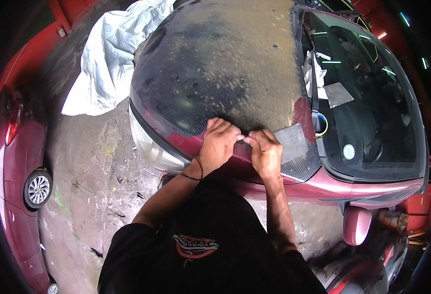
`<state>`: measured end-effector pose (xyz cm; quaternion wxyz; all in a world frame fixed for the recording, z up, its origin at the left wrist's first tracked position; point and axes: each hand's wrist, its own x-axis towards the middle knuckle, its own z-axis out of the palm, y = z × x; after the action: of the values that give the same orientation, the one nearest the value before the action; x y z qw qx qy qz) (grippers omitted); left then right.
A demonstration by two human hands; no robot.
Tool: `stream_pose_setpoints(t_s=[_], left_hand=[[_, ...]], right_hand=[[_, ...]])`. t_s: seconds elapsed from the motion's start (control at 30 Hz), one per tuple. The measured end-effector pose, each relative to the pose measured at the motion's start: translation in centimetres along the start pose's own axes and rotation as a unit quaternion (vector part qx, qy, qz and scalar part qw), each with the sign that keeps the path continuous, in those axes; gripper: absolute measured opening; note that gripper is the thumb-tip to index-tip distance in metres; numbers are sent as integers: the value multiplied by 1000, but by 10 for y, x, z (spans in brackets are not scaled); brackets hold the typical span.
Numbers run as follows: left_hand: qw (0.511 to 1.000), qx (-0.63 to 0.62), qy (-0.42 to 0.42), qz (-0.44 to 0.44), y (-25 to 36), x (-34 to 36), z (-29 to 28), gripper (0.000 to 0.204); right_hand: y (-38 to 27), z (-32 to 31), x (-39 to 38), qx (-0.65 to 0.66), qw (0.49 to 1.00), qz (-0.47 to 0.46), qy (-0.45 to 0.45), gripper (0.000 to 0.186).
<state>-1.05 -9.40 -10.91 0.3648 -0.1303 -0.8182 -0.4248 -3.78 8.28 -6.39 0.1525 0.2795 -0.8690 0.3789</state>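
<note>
My left hand (220,141) and my right hand (266,154) are close together over the near side of a maroon car's hood (196,143). Both have curled fingers, and the thumbs almost meet. Whatever is pinched between them is too small to make out. A worn, carbon-patterned dark film (176,98) covers most of the hood, faded to brown toward the far side. Bare maroon paint shows along the near edge by my left hand and close to the windshield. Beside my right hand, a flat grey sheet (292,143) lies on the hood.
A roll of tape (321,124), a grey square sheet (338,94) and crumpled white paper (314,73) rest by the windshield (372,132). A silvery cover (105,61) lies past the car's front. Another maroon car (24,161) stands at left; the side mirror (357,225) juts out at right.
</note>
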Motion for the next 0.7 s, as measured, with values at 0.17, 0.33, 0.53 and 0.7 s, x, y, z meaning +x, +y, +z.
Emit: stream_pose_setpoints(t_s=[0.17,0.33,0.53,0.7], left_hand=[[1000,-7,20,-11,-25,34,-2,11],[992,-54,110,1,-34,162,-29,14],[990,8,136,-24,-83,271,-129,27],[940,188,210,-191,-144,215,-252,45]], right_hand=[[9,9,53,-13,1000,-14,-22,9],[-27,-12,166,-3,996,-76,51,16],[-45,-77,254,104,991,-78,-28,49],[-28,-130,204,-177,978,59,-96,58]])
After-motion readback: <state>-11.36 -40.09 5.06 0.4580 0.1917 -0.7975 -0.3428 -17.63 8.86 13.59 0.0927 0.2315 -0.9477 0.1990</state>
